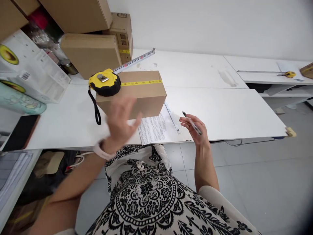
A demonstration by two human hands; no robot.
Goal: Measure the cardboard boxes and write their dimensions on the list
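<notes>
My left hand [121,122] is blurred in front of a cardboard box [144,89] sealed with yellow printed tape. Its fingers are spread, and nothing shows in them. On top of that box rests a yellow and black tape measure [105,81], its blade pulled out to the right and a black strap hanging down the near side. A pen [192,123] is held in my right hand [197,129] to the right of the box, tip pointing up and left. Beneath the box's near side lies a printed sheet of paper [154,129], partly covered.
Larger cardboard boxes [90,52] are stacked at the back left. A white avocado-print carton [31,71], a teal bottle [22,99] and a dark phone [22,132] stand or lie at the left. Another tape measure [290,74] lies far right on the white table [220,111].
</notes>
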